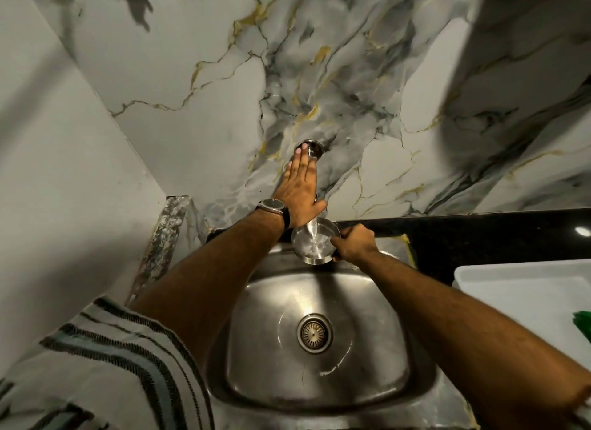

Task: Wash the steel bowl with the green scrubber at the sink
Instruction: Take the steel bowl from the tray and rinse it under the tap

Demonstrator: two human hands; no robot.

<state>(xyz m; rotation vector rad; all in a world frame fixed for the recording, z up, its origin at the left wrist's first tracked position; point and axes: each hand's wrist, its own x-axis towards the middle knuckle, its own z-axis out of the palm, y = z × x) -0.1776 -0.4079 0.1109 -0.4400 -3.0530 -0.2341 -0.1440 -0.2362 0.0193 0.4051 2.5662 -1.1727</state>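
My right hand (pixel 353 243) grips the rim of the small steel bowl (pixel 307 249) and holds it over the back of the steel sink (pixel 265 378). A stream of water (pixel 311 234) falls into the bowl. My left hand (pixel 299 191), with a watch on the wrist, lies flat with fingers stretched over the wall tap (pixel 311 148), covering most of it. The green scrubber (pixel 582 322) lies on a white tray at the right edge, only partly in view.
A white tray (pixel 511 289) sits on the black counter (pixel 463 231) to the right of the sink. The sink drain (pixel 315 333) is in the middle of the basin. A marble-patterned wall (pixel 319 77) stands behind, and a plain wall closes in on the left.
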